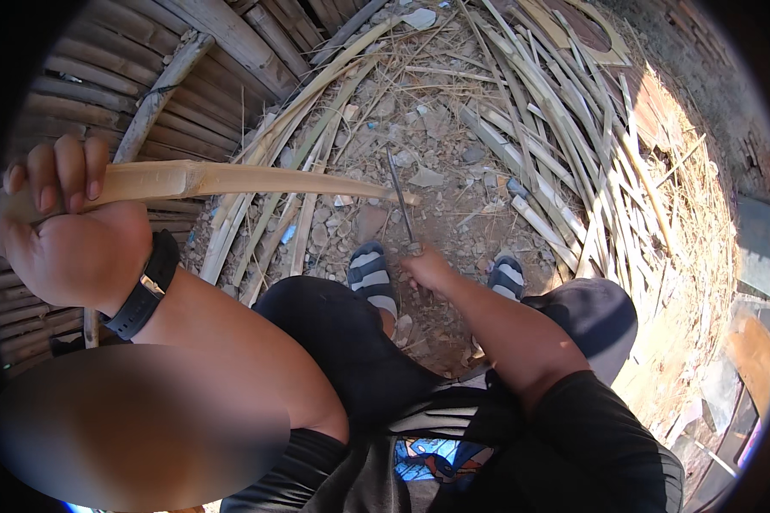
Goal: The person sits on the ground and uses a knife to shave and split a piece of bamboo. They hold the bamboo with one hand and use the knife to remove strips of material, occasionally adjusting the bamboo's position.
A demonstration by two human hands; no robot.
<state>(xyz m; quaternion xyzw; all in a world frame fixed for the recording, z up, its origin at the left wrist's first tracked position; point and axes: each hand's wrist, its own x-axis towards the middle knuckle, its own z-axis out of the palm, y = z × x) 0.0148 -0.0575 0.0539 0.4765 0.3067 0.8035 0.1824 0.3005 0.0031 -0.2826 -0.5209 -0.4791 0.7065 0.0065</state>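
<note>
Raised at the far left, my left hand (77,222) is wrapped round one end of a long split bamboo strip (248,179). The strip runs to the right and slightly down, its pale inner side and a node showing. Low in the middle, between my knees, my right hand (432,268) is closed round the handle of a knife (399,193). Its long, narrow, dark blade points up and a little left. Near the strip's far end the blade crosses it; whether it cuts into the bamboo, I cannot tell.
Split bamboo strips (565,145) lie heaped at the right, and more strips (269,197) lie left of centre. A bamboo slat wall (94,73) stands at the left. Rubble and shavings cover the ground around my sandalled feet (372,275). A wall (701,77) rises at the far right.
</note>
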